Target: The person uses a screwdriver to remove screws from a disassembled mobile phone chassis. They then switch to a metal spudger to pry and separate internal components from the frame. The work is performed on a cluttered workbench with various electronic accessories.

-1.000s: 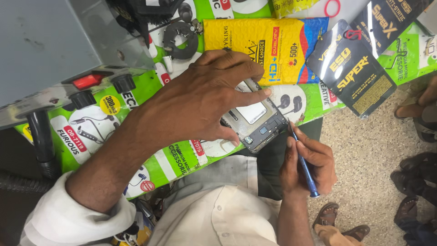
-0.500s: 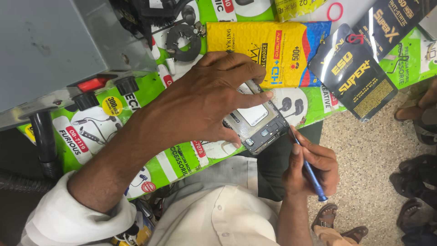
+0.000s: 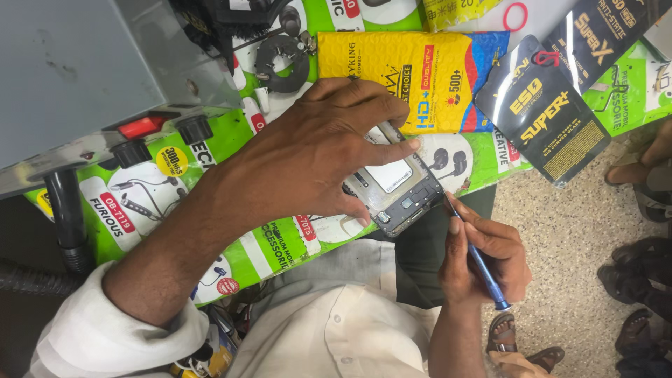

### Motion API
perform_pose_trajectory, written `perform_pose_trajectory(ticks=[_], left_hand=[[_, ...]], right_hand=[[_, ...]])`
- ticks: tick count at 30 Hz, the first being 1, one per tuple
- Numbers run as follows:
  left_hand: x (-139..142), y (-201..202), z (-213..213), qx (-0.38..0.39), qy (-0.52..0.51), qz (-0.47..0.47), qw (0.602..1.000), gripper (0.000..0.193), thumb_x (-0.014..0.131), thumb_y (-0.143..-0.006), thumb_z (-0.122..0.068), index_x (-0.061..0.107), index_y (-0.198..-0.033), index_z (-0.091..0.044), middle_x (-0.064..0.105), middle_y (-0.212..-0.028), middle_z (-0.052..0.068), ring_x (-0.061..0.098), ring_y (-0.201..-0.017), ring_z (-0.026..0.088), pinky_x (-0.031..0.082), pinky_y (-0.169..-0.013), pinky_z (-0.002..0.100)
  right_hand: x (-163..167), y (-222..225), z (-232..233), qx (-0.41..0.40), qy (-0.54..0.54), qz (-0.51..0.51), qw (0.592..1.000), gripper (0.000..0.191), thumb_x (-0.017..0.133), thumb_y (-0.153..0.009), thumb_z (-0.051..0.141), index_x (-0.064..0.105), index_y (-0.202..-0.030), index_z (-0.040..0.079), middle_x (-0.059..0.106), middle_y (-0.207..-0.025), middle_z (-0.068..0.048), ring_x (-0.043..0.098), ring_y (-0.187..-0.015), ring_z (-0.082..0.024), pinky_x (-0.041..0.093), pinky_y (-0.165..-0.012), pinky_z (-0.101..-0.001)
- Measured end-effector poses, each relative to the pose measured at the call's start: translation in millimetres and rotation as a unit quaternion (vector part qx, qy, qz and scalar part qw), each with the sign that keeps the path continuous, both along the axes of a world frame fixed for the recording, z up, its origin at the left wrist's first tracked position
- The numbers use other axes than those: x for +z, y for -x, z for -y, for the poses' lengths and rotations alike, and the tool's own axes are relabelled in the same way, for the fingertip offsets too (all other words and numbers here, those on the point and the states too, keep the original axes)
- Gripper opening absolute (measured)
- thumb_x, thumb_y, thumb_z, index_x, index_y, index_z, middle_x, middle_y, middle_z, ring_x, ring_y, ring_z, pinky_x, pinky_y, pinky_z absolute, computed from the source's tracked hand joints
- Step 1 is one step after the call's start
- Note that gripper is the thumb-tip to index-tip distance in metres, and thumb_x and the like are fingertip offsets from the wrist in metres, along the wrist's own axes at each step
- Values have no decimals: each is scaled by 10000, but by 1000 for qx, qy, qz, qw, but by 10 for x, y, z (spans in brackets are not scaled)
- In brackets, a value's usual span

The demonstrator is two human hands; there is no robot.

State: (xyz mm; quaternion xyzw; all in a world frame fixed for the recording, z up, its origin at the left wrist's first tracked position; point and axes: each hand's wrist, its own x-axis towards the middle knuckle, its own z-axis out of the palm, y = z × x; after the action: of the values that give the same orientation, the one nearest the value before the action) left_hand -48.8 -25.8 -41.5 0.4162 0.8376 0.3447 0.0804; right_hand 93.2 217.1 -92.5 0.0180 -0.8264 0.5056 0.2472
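Observation:
My left hand [image 3: 308, 150] lies flat over an opened phone body [image 3: 400, 189] and pins it to the green printed table cover [image 3: 280, 241]. Its fingers spread across the phone's top and near side. My right hand [image 3: 486, 255] grips a thin blue screwdriver [image 3: 483, 269]. The tool's tip touches the phone's lower right corner. Most of the phone is hidden under my left hand.
A grey metal box [image 3: 91, 77] with a red switch and black knobs stands at left. A yellow padded packet [image 3: 409, 80] and a black glossy packet [image 3: 549, 112] lie beyond the phone. Feet in sandals [image 3: 640, 280] show at right on the speckled floor.
My right hand has shifted slightly up and toward the phone, bringing the screwdriver tip to its corner. My left hand keeps the same hold.

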Motion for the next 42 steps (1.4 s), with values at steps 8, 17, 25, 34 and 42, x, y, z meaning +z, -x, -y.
perform_pose_trajectory(ticks=[8,17,25,34,42], left_hand=[[-13,15,2,-6,-1,-4,1000,860,945,-467,-328,725,-1277,-140,577,-1353,69,467,-1318,300,361,-1110,480],[-14,31,-28,-5,3,4,1000,852,950,-456,-336,734,-1257,-142,599,-1325,62,471,-1316,318,348,-1115,491],[-15,32,-22,-10,-4,19,1000,850,953,-459,-337,733,-1255,-134,597,-1332,72,465,-1319,323,337,-1118,483],[28,35,3,-19,-12,-7,1000,895,957,-459,-356,716,-1287,-117,593,-1320,63,481,-1301,305,347,-1111,470],[-16,28,-8,-14,-10,-12,1000,930,976,-434,-367,688,-1271,-82,600,-1317,66,502,-1283,286,361,-1102,475]], right_hand=[[178,51,15,-15,-91,32,995,226,764,-1027,-32,561,-929,-31,726,-1006,-258,789,-929,-279,624,-804,-296],[-28,19,-13,-18,-66,13,998,227,792,-1041,8,578,-967,-12,721,-1048,-245,788,-965,-282,660,-875,-346],[-232,18,-95,-55,-85,2,995,233,833,-950,21,601,-947,-2,749,-983,-239,780,-887,-257,613,-764,-304],[-161,220,-136,7,-72,15,997,261,863,-941,-25,604,-963,-6,743,-949,-207,745,-835,-251,599,-789,-339],[-12,249,-114,42,-42,9,998,227,825,-1003,-64,605,-1013,-7,742,-943,-196,748,-888,-232,599,-852,-333]])
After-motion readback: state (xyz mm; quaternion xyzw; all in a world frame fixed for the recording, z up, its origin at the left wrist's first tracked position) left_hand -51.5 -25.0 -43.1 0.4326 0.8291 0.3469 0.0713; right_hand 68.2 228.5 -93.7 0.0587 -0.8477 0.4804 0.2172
